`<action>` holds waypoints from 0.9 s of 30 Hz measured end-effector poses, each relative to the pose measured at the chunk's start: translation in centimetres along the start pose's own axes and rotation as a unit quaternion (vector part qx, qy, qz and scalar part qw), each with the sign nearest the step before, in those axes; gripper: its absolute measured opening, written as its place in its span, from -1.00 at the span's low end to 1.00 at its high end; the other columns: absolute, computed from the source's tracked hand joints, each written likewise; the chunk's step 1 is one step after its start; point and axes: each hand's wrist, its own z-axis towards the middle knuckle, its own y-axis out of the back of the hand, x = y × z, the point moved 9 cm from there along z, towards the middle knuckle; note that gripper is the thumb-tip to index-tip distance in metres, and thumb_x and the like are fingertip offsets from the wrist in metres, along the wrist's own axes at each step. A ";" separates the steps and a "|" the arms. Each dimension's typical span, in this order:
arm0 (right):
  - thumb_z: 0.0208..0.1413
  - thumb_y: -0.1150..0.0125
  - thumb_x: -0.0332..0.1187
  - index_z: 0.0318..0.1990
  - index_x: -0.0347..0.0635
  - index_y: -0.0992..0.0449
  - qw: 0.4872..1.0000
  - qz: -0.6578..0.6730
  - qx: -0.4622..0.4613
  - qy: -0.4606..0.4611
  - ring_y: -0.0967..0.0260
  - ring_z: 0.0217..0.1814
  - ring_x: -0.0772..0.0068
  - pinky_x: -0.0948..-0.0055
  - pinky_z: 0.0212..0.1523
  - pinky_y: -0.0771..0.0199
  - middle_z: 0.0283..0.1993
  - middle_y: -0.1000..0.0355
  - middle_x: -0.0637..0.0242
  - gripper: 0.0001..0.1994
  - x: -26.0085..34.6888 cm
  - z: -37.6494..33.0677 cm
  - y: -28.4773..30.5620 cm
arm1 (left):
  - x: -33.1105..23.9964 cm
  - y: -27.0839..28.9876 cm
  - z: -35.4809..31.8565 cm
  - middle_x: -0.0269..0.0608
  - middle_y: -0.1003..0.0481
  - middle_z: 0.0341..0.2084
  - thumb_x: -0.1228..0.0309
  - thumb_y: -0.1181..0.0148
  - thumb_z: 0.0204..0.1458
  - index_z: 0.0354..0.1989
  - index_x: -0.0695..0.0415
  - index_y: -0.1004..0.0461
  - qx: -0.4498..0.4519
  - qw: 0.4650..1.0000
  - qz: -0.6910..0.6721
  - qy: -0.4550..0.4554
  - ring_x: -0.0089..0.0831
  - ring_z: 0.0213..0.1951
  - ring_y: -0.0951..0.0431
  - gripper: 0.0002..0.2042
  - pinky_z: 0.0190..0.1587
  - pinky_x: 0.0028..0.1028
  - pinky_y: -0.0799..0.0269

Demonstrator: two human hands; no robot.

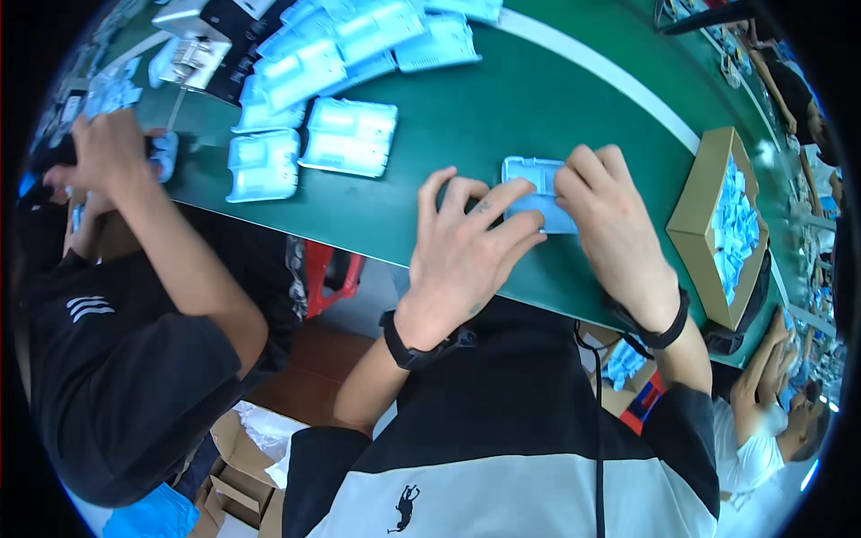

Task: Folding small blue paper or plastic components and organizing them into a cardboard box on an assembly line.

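A light-blue plastic shell (543,208) lies on the green tabletop in front of me. My left hand (466,247) grips its left end, with the thumb at the near edge and the fingers bent over the far side. Over the right end, my right hand (617,215) has its fingers curled and pressed together. Whatever sits between those fingertips is hidden. Left of my hands, two similar shells, one wider (352,136) and one narrower (263,166), rest side by side.
A heap of blue shells (377,31) covers the far left of the table (502,108). On the right stands a cardboard box (704,193) of small blue parts (734,233). A co-worker's hand (112,161) works at the left edge. A red stool (325,276) is below.
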 end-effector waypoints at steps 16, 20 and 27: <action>0.39 -0.23 -0.39 0.18 -0.23 -0.56 0.920 -0.026 -0.193 -0.340 -0.55 -0.01 0.13 0.25 0.10 -0.52 0.04 -0.58 0.09 -0.72 -19.6 -18.6 9.7 | 6.5 3.1 11.2 -0.15 -0.58 0.08 0.42 -0.23 0.10 -0.10 0.06 -0.71 0.059 0.895 0.443 0.006 -0.08 0.20 -0.49 -0.77 0.39 0.42 -0.06; 0.28 -0.32 -0.40 0.12 -0.25 -0.58 0.911 0.005 0.039 -0.411 -0.55 -0.13 0.05 0.20 -0.13 -0.51 -0.12 -0.57 0.10 -0.71 -27.9 -25.8 3.1 | 7.6 -0.4 12.9 -0.11 -0.58 0.08 0.34 -0.20 0.15 -0.14 0.04 -0.74 0.054 0.916 0.397 0.026 0.00 0.27 -0.45 -0.78 0.42 0.54 0.10; 0.19 -0.36 -0.46 0.11 -0.22 -0.51 0.942 0.011 -0.009 -0.335 -0.50 -0.19 0.14 0.21 -0.15 -0.47 -0.20 -0.54 0.12 -0.66 -30.9 -29.2 1.0 | -1.9 0.5 6.8 -0.14 -0.50 0.05 0.45 -0.26 0.02 -0.21 0.03 -0.64 0.009 0.948 0.318 -0.026 0.06 0.32 -0.35 -0.84 0.39 0.65 0.13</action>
